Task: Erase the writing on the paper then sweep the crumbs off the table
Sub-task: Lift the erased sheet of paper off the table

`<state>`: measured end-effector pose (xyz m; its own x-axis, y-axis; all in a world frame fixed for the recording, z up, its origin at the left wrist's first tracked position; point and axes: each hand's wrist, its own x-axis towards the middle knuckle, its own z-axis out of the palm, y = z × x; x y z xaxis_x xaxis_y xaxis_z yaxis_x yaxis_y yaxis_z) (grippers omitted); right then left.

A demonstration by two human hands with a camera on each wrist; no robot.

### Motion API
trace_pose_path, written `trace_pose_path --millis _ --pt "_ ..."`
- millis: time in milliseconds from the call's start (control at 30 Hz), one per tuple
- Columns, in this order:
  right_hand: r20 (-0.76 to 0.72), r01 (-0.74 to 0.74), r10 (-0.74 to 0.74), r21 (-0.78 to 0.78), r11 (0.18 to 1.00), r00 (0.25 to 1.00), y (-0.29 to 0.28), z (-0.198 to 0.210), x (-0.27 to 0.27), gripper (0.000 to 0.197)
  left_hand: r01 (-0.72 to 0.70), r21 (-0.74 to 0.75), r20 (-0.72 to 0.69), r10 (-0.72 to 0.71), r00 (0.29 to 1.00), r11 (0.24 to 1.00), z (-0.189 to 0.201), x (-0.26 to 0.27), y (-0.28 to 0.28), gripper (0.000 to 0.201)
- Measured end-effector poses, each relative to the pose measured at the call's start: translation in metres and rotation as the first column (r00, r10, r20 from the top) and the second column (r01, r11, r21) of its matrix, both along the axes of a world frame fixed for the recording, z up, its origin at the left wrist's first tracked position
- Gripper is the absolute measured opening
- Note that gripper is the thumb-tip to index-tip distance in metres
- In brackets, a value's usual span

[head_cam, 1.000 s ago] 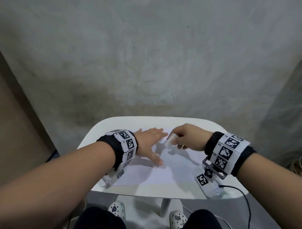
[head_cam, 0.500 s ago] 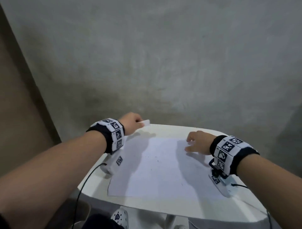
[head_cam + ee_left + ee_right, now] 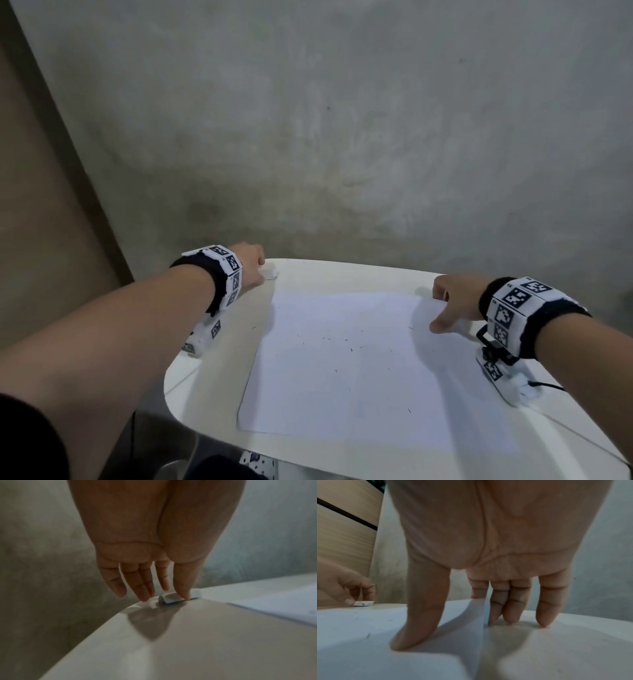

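A white sheet of paper [image 3: 342,370] lies on the white table [image 3: 212,394], strewn with dark eraser crumbs [image 3: 351,349]. My left hand [image 3: 253,265] is at the table's far left corner. There its thumb and index finger hold a small white eraser [image 3: 171,597] that lies flat on the table [image 3: 188,649]. My right hand [image 3: 448,301] is at the paper's far right corner. Its thumb [image 3: 412,632] presses on the paper [image 3: 368,655]. The other fingertips [image 3: 544,618] stand on the table [image 3: 565,649] just past the edge, which is bent up against the index finger.
A grey wall [image 3: 342,137] rises right behind the table, and a wooden panel [image 3: 41,205] stands at the left. A black cable [image 3: 548,385] runs off the table's right side. A few crumbs [image 3: 253,327] lie on the table left of the paper.
The eraser has gone from over the paper to the far left corner with my left hand and now lies on the table. My right hand has moved to the paper's right edge.
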<state>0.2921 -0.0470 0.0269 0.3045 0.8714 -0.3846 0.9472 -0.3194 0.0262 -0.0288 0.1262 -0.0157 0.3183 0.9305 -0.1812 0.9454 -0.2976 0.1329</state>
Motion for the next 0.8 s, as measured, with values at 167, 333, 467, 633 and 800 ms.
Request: trace_pose_path --millis 167,333,467,633,800 --pt "-0.032 -0.004 0.005 0.029 1.0 0.999 0.0 -0.001 -0.003 0.044 0.146 0.096 0.098 -0.156 0.983 0.985 0.002 0.015 -0.009 0.029" --pt "-0.113 -0.036 0.053 0.148 0.988 0.992 -0.009 0.002 -0.01 0.032 0.39 -0.172 0.087 -0.381 0.921 0.904 0.013 0.047 -0.031 0.055" --pt "-0.287 0.027 0.061 0.29 0.957 0.956 -0.018 0.012 -0.005 0.027 0.382 -0.2 0.082 -0.373 0.924 0.903 0.02 0.053 -0.034 0.026" --pt "-0.583 0.283 -0.01 0.38 0.88 0.813 -0.033 0.019 0.01 0.026 0.395 -0.058 0.073 -0.39 0.918 0.917 0.043 0.04 -0.046 0.019" --pt "-0.699 0.37 -0.058 0.304 0.878 0.712 -0.055 0.02 0.015 0.014 0.393 0.053 0.165 -0.396 0.903 0.918 0.071 0.027 -0.056 0.018"
